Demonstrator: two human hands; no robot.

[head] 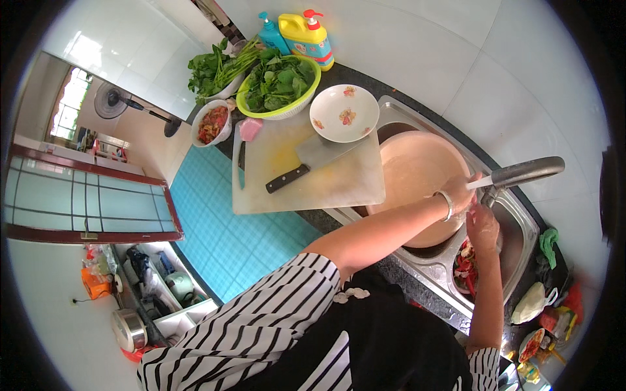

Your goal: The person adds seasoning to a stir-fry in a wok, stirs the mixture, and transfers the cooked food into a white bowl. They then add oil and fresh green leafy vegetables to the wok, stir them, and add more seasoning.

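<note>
Both my hands are at the faucet, over the divider of a steel double sink (425, 266). My left hand (458, 191), with a bracelet at the wrist, is beside the white end of the spout (479, 183). Just below it is my right hand (483, 227), its fingers near the faucet's base (490, 196). The fingers are partly hidden, so any grip is unclear. A large pinkish basin (415, 161) of cloudy water fills the left bowl of the sink. Cut red peppers (467, 269) lie in the right bowl, partly behind my right forearm.
A cleaver (313, 163) lies on a cutting board (342, 188) overlapping the sink, with a flowered bowl (342, 115) on its blade. Behind stand a green basket (313, 90) of leafy greens, a bowl of chopped food (211, 123) and a yellow detergent bottle (305, 39). Bags (530, 303) sit at right.
</note>
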